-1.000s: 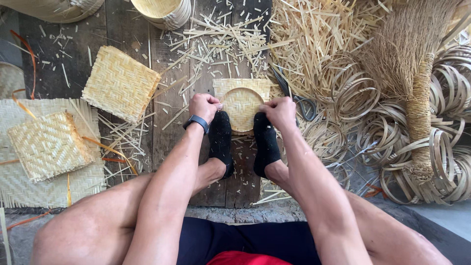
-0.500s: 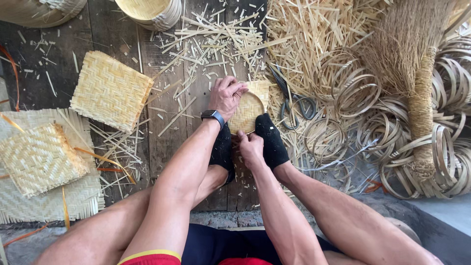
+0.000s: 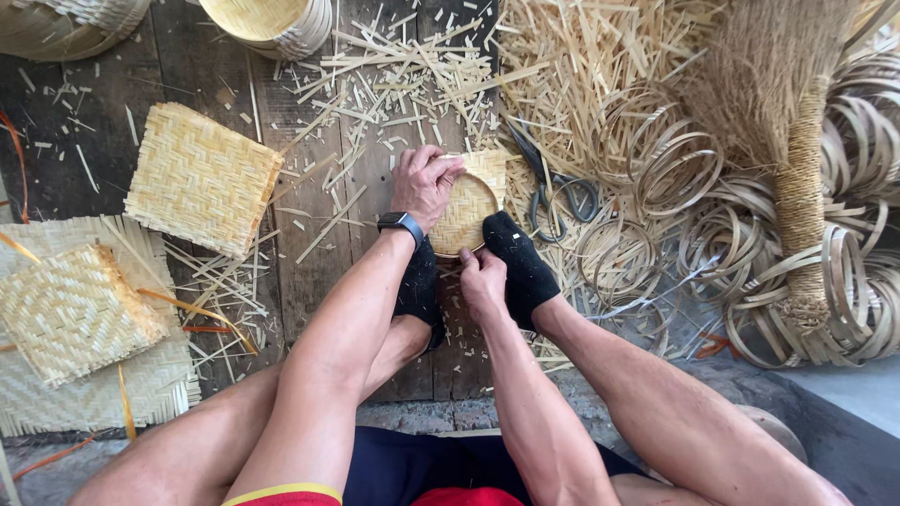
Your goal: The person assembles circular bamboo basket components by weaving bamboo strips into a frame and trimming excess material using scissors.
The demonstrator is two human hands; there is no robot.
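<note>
Seated on a plank floor (image 3: 309, 281), I work a small round woven bamboo piece (image 3: 466, 211) that lies flat between my two black-socked feet, the left foot (image 3: 419, 286) at its near left edge and the right foot (image 3: 520, 262) touching its near right rim. My left hand (image 3: 424, 183), a dark watch (image 3: 400, 222) on the wrist, rests over the left and far side of the piece, its grip closed on the rim with the fingers curled over the far edge. My right hand (image 3: 482, 281) sits at the near edge, between my feet; its fingers are bunched together at the rim, though I cannot tell whether they pinch the piece or a strip of it.

Just right of the piece, a pair of dark scissors (image 3: 553, 187) lies among loose bamboo strips (image 3: 412, 75) scattered across the far floor. Further right, coils of bamboo hoops (image 3: 750, 234) are heaped around a fibre broom (image 3: 797, 187). To the left lies a square woven mat (image 3: 202, 178), and nearer, at the left edge, a second square mat (image 3: 70, 314) rests on a larger woven sheet (image 3: 94, 403). At the far edge stands a stack of round woven baskets (image 3: 272, 23).
</note>
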